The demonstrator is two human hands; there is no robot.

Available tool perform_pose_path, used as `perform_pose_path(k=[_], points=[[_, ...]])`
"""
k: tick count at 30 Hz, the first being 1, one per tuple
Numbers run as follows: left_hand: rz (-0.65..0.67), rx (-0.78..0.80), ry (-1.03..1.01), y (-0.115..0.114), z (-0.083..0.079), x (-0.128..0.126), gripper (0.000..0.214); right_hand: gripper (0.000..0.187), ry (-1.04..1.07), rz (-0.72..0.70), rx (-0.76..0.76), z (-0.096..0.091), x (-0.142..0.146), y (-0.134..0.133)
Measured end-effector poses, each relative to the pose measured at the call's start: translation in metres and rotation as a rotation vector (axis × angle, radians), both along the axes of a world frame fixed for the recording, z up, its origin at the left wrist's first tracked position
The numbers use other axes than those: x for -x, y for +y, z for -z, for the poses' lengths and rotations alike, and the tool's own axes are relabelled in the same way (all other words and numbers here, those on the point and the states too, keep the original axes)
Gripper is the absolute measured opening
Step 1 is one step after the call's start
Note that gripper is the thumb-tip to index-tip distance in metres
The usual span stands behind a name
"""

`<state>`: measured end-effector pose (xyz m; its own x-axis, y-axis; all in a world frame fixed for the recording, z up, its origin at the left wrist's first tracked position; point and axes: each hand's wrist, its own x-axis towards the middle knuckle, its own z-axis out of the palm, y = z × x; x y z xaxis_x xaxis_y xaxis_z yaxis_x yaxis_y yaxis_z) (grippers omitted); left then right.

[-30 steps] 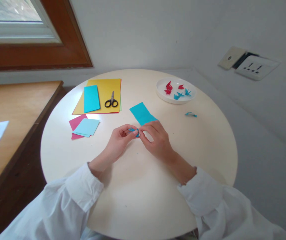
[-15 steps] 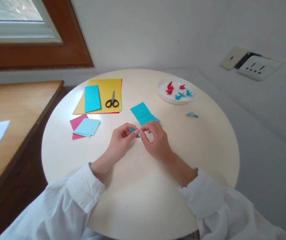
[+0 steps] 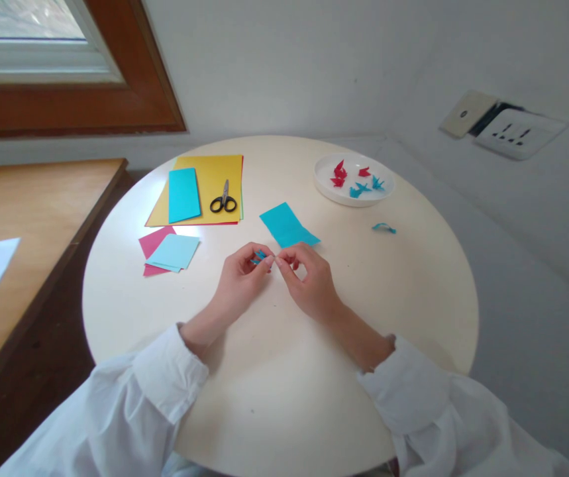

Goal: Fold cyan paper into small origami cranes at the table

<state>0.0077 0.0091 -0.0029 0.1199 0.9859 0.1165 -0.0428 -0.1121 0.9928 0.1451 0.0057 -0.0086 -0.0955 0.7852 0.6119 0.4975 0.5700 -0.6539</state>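
Pinched in the left hand (image 3: pixel 245 275), the blue fold (image 3: pixel 261 256) sits over the table (image 3: pixel 284 377), visible tips leftward, long axis hidden. Right hand (image 3: pixel 312 281) is just beside it; whether clamped, I cannot tell. White dish (image 3: pixel 324 176) holds red figures (image 3: pixel 340 170) and blue figures (image 3: pixel 377 183).

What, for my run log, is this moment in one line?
left hand: holding small blue paper; right hand: beside it, grip unclear; scissors: on yellow paper

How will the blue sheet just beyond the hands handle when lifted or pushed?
The blue sheet looks thin, so it will probably bend. Its right end seems creased, so it may fold there. Lying on the smooth table, it might slide when pushed.
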Motion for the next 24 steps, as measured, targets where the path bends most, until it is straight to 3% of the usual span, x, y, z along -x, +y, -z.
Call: perform_pose_path(k=[7,17,24], points=[[-0.004,-0.011,0.015,0.0011,0.0026,0.0013,0.016,0.011,0.031,0.0,0.047,-0.0002,0.0006,-0.0005],[0.096,0.161,-0.286,0.0017,0.0006,0.0006,0.014,0.009,0.134,-0.048,0.239,0.0041,0.0021,0.0012],[0.101,0.19,-0.282,0.0024,0.0028,0.0017,0.022,0.011,0.128,-0.056,0.267,0.0057,0.0001,0.0034]])
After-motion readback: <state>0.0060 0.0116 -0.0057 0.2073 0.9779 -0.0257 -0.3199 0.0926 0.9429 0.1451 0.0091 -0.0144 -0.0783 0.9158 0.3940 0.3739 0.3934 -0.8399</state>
